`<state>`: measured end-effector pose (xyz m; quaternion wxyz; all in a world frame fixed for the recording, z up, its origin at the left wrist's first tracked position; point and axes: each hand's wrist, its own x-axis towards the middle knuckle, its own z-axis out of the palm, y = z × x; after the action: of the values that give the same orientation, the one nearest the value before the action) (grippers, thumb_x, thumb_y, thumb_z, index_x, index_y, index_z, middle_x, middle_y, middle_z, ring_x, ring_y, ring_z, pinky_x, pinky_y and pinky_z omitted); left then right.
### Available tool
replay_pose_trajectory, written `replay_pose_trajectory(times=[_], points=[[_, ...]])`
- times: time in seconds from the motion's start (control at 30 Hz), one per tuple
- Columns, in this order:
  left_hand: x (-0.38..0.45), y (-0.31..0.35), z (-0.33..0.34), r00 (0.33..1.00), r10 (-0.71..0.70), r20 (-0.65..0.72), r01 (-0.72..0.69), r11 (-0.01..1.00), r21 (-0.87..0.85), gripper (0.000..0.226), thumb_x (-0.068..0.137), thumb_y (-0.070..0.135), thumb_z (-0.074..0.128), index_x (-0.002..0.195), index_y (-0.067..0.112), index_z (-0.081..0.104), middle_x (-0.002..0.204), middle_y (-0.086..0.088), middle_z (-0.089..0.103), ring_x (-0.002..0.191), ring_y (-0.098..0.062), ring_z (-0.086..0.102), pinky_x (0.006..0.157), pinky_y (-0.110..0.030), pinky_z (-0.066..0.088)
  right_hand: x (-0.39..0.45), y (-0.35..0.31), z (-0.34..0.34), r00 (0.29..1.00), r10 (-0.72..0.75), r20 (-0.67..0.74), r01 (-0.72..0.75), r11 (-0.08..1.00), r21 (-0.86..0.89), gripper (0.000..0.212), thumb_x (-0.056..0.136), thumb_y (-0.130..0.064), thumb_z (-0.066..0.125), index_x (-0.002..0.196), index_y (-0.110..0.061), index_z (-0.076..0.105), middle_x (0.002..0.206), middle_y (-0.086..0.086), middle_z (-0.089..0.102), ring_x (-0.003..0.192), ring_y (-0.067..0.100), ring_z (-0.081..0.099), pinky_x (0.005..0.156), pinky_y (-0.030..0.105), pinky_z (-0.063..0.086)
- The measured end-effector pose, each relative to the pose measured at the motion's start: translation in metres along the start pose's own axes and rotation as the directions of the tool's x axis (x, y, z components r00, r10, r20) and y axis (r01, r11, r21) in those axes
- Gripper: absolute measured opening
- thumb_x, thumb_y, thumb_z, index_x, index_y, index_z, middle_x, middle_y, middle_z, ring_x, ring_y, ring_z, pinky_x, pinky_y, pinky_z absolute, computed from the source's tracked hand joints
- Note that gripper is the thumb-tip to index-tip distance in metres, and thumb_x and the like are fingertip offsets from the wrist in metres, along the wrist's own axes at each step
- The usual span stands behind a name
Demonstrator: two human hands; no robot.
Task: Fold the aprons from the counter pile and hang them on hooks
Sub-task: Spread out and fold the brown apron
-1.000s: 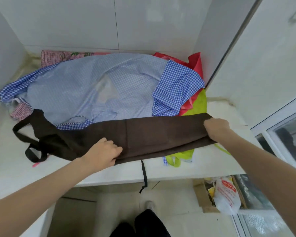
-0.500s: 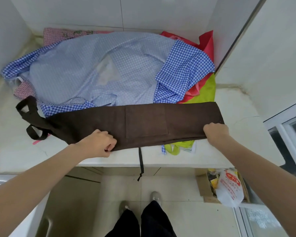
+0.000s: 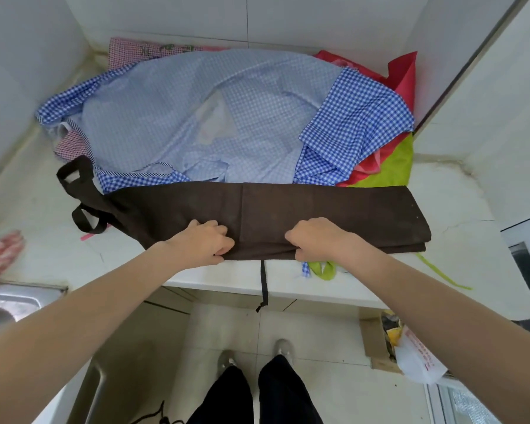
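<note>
One folded dark brown cloth apron (image 3: pixel 288 209) lies up front, with two bare hands on it, left hand (image 3: pixel 201 241) and right hand (image 3: pixel 317 240). Behind: one pale blue gingham apron (image 3: pixel 181 117), one red-checked cloth (image 3: pixel 129 52), one red fabric piece (image 3: pixel 403 75), one lime-green fabric piece (image 3: pixel 395 163).

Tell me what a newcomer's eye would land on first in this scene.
First, the brown apron, folded into a long band along the counter's front edge, with the left hand and right hand gripping its near edge side by side. Behind it a big blue gingham apron sprawls over the pile, red cloth and lime-green cloth peeking out at the right. A thin dark strap dangles over the counter's front.
</note>
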<state>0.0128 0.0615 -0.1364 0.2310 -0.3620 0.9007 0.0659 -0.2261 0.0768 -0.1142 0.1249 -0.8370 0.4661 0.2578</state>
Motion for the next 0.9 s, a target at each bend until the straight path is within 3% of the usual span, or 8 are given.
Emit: replay_pose_trajectory(times=[0.23,0.3,0.37,0.5,0.63,0.73,0.83,0.9], points=[[0.001,-0.001,0.008,0.999,0.000,0.044,0.006,0.992,-0.124,0.020,0.093,0.041,0.050,0.084,0.024,0.044,0.088,0.009,0.039,0.098,-0.013,0.040,0.083,-0.033,0.030,0.002,0.001,0.000,0.992,0.022,0.123,-0.038,0.990,0.135,0.023,0.088,-0.029,0.049,0.068,-0.020,0.045,0.084,0.002,0.053,0.077,0.025,0.052,0.060,0.031,0.039],[0.000,-0.003,0.009,0.999,-0.015,0.046,0.026,0.967,-0.252,0.022,0.091,0.045,0.053,0.080,0.026,0.049,0.085,0.010,0.040,0.092,-0.010,0.037,0.086,-0.033,0.029,0.011,-0.002,-0.018,0.997,0.051,-0.060,-0.036,0.971,0.236,0.020,0.089,-0.019,0.048,0.069,-0.019,0.044,0.088,0.004,0.052,0.087,0.029,0.056,0.070,0.035,0.042],[-0.001,-0.005,0.009,0.999,-0.039,0.007,0.039,0.932,-0.360,0.022,0.091,0.043,0.053,0.082,0.023,0.056,0.086,0.009,0.043,0.090,-0.008,0.039,0.086,-0.032,0.033,0.028,-0.014,-0.034,0.963,0.056,-0.264,0.030,0.950,0.311,0.007,0.089,-0.012,0.049,0.095,-0.014,0.053,0.105,0.009,0.051,0.095,0.031,0.055,0.075,0.037,0.043],[-0.008,-0.018,0.005,0.962,-0.148,-0.231,-0.005,0.833,-0.554,0.012,0.089,0.017,0.059,0.089,0.009,0.068,0.093,-0.004,0.059,0.083,-0.013,0.053,0.081,-0.030,0.046,0.067,-0.068,-0.061,0.974,-0.079,-0.214,0.157,0.913,0.377,0.070,0.083,-0.013,0.067,0.142,-0.016,0.029,0.133,0.012,0.032,0.098,0.028,0.055,0.078,0.036,0.048],[-0.027,-0.059,0.002,0.903,-0.399,-0.157,0.326,0.877,-0.353,0.023,0.094,0.022,0.048,0.114,0.017,0.060,0.122,-0.003,0.052,0.114,-0.022,0.044,0.096,-0.039,0.043,0.098,-0.099,-0.062,0.994,-0.052,-0.091,0.070,0.976,0.205,0.113,0.074,-0.018,0.079,0.151,-0.023,-0.004,0.153,0.021,-0.004,0.113,0.037,0.052,0.088,0.040,0.050],[-0.053,-0.100,0.016,0.760,-0.650,0.004,0.628,0.733,-0.260,0.035,0.094,0.024,0.048,0.129,0.016,0.046,0.133,-0.008,0.040,0.122,-0.033,0.039,0.100,-0.043,0.039,0.114,-0.105,-0.064,1.000,-0.006,-0.012,0.007,0.989,0.147,0.126,0.069,-0.022,0.083,0.150,-0.025,-0.014,0.153,0.022,-0.020,0.121,0.040,0.047,0.094,0.041,0.047],[-0.083,-0.133,0.038,0.643,-0.762,0.070,0.761,0.628,-0.164,0.050,0.092,0.027,0.050,0.137,0.013,0.035,0.140,-0.010,0.035,0.126,-0.036,0.038,0.103,-0.042,0.034,0.122,-0.108,-0.073,0.996,0.043,0.083,-0.053,0.992,0.112,0.131,0.066,-0.021,0.086,0.149,-0.028,-0.016,0.151,0.022,-0.025,0.125,0.040,0.043,0.097,0.042,0.045],[-0.100,-0.154,0.047,0.572,-0.817,0.072,0.803,0.540,-0.253,0.057,0.090,0.023,0.054,0.141,0.015,0.030,0.146,-0.006,0.028,0.130,-0.039,0.032,0.103,-0.044,0.033,0.130,-0.113,-0.079,0.987,0.067,0.145,-0.078,0.994,0.074,0.134,0.065,-0.022,0.087,0.148,-0.028,-0.018,0.151,0.023,-0.026,0.127,0.040,0.042,0.097,0.043,0.045]])
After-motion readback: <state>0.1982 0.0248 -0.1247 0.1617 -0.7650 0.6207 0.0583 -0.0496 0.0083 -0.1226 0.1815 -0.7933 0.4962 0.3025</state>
